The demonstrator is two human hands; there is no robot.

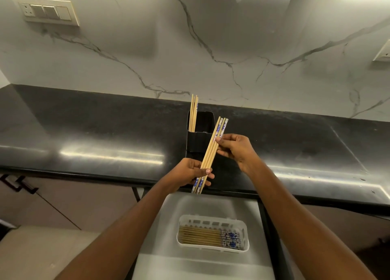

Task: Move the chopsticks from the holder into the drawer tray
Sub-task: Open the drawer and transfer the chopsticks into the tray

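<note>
Both hands are on one bundle of held chopsticks [211,153], which hangs tilted over the front edge of the surface [105,131], its top leaning right, above the open drawer [190,203]. The left hand [187,172] has a closed grip round the lower part of the bundle, thumb laid across the sticks and fingers curled behind. The right hand [236,148] meets the bundle higher up. Its grip is light, thumb tip on the near side and fingers behind, and it seems to be a pinch, though the angle leaves this unsure. Blue-and-white patterned ends show at both the top and the bottom of the bundle.

The black holder [199,141] stands upright on the surface just behind the hands, about midway between the back and front edges. A few remaining chopsticks [193,115] stand in its left corner. In the drawer, a white tray [213,218] holds a row of laid chopsticks [202,235] lying flat, patterned ends to the right.
</note>
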